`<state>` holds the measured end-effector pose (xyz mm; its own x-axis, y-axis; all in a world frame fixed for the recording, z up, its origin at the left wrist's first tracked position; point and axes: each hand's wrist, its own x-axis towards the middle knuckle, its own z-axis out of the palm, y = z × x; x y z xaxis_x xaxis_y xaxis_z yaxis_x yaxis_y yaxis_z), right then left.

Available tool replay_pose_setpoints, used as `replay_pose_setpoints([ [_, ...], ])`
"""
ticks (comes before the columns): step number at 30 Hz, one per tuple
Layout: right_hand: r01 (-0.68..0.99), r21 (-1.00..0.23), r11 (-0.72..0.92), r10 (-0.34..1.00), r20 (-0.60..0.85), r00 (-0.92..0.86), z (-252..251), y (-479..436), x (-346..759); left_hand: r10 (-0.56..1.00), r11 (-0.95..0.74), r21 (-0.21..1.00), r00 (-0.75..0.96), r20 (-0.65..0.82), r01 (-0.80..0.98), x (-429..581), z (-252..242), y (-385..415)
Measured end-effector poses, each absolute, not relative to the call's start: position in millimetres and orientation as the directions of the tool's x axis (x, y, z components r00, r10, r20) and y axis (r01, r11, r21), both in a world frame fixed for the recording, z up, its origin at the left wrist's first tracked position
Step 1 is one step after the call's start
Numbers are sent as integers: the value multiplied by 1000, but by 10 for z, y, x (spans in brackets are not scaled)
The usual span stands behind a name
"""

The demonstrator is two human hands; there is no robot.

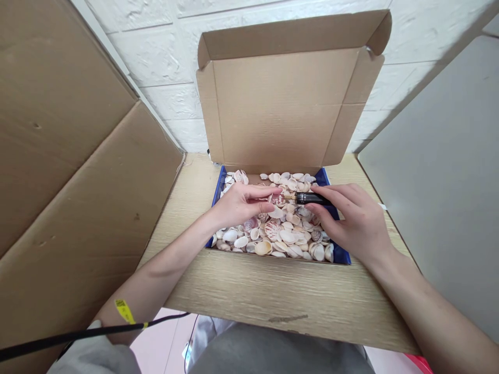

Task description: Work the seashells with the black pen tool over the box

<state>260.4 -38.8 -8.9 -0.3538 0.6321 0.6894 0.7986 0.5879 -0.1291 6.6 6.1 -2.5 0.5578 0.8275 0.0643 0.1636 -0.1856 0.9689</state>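
Head view shows the left hand (237,203) pinching a pinkish tube (278,199) and the right hand (357,219) gripping its black cap (309,198), long axis running sideways above shells (288,236).

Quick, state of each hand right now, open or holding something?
Left hand: closed, holding the clear pinkish tube.
Right hand: closed, holding the black cylinder.

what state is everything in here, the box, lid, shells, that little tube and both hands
cardboard box: open, holding shells
lid: raised
shells: loose, heaped in the box
clear tube: held level, cannot tell if sealed
black cap: in line with the tube, gold part between them
left hand: gripping the tube
right hand: gripping the cap
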Motion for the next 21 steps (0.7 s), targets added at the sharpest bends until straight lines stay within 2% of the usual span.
replay_pose_setpoints([
  [3,794,-183,580,679,647,-347,-117,-401,2610,830,-179,973,553,69,147,67,-27,61],
  [7,781,-197,592,678,646,-351,-127,-408,2601,842,-165,976,535,65,141,75,-14,58],
  [15,762,-98,641,567,729,-383,-51,-402,2587,849,-162,971,526,47,176,73,-10,63],
  [21,775,-76,627,556,740,-378,-46,-405,2596,841,-161,974,539,53,156,71,-15,60],
])
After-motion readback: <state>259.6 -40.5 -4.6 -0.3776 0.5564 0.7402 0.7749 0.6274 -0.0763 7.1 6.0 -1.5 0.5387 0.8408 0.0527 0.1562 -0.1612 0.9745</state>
